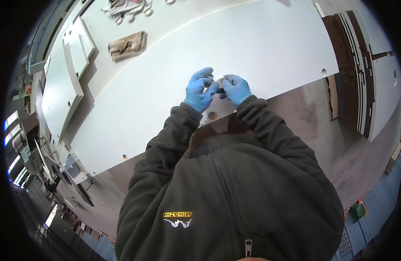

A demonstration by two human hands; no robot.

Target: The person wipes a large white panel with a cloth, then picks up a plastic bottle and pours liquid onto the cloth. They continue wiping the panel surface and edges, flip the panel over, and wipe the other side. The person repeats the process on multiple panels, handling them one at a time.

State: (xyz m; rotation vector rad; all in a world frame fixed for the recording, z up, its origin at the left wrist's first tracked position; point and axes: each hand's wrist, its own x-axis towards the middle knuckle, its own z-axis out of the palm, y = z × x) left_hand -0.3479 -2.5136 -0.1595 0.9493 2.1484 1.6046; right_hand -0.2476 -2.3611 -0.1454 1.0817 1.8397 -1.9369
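Both my hands wear blue gloves and meet above a large white panel with round holes near its near edge. My left hand and my right hand pinch a small round tan piece between their fingertips. A little dark part shows under it; I cannot tell what it is. My dark fleece sleeves and jacket fill the lower picture.
Brownish gloves or a rag lie on a second white panel further back. More white panels are stacked at the left. Dark brown perforated boards lie at the right. A brown floor runs under the panel's near edge.
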